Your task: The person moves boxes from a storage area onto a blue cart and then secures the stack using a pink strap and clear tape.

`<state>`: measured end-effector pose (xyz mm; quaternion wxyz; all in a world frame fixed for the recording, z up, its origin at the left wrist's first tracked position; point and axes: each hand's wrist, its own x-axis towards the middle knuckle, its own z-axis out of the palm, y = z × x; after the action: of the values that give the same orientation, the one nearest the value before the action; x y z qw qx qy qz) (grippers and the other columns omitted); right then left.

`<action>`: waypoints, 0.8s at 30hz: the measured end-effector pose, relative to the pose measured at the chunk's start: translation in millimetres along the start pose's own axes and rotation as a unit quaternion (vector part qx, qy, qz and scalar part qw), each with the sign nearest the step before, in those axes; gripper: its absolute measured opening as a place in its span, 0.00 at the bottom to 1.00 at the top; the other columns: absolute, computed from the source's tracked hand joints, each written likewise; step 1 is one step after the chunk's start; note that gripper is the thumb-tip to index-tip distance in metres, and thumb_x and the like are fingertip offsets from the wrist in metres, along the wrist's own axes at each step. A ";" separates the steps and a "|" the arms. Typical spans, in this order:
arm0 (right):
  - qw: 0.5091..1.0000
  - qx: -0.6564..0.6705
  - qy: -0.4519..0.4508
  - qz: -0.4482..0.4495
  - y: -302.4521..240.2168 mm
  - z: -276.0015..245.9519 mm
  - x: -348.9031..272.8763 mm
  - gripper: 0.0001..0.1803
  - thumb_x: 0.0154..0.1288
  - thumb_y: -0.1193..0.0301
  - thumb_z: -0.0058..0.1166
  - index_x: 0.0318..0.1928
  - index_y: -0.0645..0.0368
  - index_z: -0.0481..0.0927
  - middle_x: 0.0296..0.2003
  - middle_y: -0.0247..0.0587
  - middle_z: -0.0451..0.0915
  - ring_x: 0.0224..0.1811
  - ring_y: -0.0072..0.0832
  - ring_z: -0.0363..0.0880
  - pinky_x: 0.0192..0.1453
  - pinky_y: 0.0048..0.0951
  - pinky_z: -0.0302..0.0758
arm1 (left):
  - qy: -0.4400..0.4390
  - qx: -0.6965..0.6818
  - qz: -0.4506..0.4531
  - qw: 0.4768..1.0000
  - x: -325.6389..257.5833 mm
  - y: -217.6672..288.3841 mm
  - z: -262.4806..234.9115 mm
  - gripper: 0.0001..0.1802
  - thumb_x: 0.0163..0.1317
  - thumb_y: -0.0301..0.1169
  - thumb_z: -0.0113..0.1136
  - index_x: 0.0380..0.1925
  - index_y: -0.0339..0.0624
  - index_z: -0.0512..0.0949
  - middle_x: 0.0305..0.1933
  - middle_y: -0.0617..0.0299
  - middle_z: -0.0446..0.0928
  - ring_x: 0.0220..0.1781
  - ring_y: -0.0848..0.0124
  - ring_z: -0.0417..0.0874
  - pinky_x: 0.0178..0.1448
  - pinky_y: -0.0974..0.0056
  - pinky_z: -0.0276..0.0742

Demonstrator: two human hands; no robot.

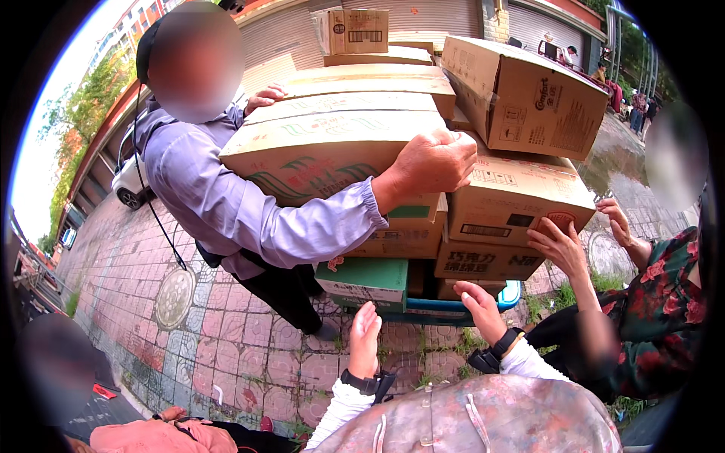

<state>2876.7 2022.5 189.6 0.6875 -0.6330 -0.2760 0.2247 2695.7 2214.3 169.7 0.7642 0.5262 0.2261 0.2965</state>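
Note:
My left hand [365, 341] is held up with its fingers stretched, just in front of a green box [366, 285], and nothing is in it. Fingers apart, my right hand [482, 309] is also bare, close to the lower front of the pile and a small brown box [471, 289]. The cardboard boxes are stacked on a blue cart [445, 306], mostly hidden beneath them. Higher up lie a long carton with green print [325, 155], a brown carton [521, 200] and a tilted large box [547, 102].
A person in a lavender jacket [249, 204] leans over the pile from the left, one arm across the long carton. At right, a person in a floral shirt [664, 309] touches the brown carton. Brick paving [226, 332] with a manhole cover [175, 298] surrounds us.

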 end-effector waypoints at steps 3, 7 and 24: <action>1.000 -0.003 -0.002 0.001 3.1 0.3 -1.5 0.17 0.68 0.72 0.44 0.55 0.67 0.70 0.51 0.41 0.75 0.57 0.27 0.70 0.62 0.27 0.64 | 0.005 0.005 -0.005 1.000 -3.8 2.2 -2.8 0.25 0.64 0.26 0.49 0.61 0.32 0.60 0.65 0.47 0.60 0.68 0.60 0.60 0.71 0.61 0.53; 1.000 -0.016 -0.003 -0.002 -2.2 2.1 -1.6 0.18 0.68 0.72 0.44 0.55 0.66 0.70 0.51 0.40 0.75 0.56 0.26 0.70 0.62 0.26 0.64 | 0.007 0.009 0.002 1.000 -8.3 5.9 -4.8 0.25 0.64 0.26 0.49 0.61 0.32 0.60 0.65 0.47 0.61 0.68 0.60 0.61 0.71 0.61 0.53; 0.998 -0.066 -0.014 -0.011 -19.1 4.0 -3.1 0.19 0.69 0.66 0.43 0.58 0.60 0.70 0.53 0.38 0.74 0.57 0.26 0.70 0.59 0.29 0.66 | 0.018 -0.021 0.045 0.999 1.6 27.9 -15.3 0.23 0.65 0.29 0.51 0.59 0.34 0.64 0.62 0.53 0.65 0.65 0.65 0.64 0.68 0.64 0.57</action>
<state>2870.9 2021.5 208.5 0.6427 -0.6708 -0.3064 0.2072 2680.8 2233.2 190.5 0.7568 0.5145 0.2096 0.3444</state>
